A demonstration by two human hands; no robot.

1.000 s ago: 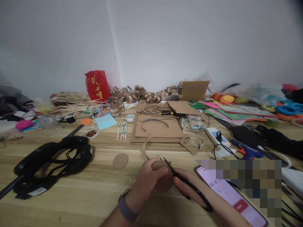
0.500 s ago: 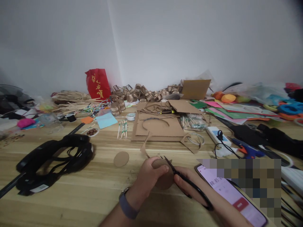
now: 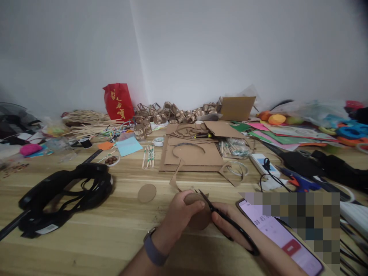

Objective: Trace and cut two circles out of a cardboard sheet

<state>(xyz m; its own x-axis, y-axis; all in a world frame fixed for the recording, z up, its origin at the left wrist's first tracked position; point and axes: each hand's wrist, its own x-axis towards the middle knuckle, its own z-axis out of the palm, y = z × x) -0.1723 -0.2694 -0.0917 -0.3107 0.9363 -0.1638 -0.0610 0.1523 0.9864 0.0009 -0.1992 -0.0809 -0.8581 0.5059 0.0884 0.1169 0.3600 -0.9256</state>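
Note:
My left hand (image 3: 181, 212) pinches a round cardboard disc (image 3: 199, 219) between thumb and fingers, low in the middle of the view. In my right hand (image 3: 222, 218) is a pair of black scissors (image 3: 237, 226), its blades at the disc's upper right edge. A small pointed bit of cardboard sticks out beside the blades. Just beyond my left hand lies a curved cardboard offcut (image 3: 176, 177). Another cardboard disc (image 3: 147, 193) rests flat on the table to the left.
Cardboard sheets (image 3: 192, 155) lie stacked ahead. A black head strap (image 3: 67, 195) sits at left, a phone (image 3: 281, 237) at right near my forearm. Behind it are a blue glue gun (image 3: 304, 184) and a power strip (image 3: 265, 165). Small woven baskets (image 3: 181, 115) are heaped along the wall.
Almost nothing differs. Both hands, the disc and the scissors keep the same position, and the view has shifted very slightly.

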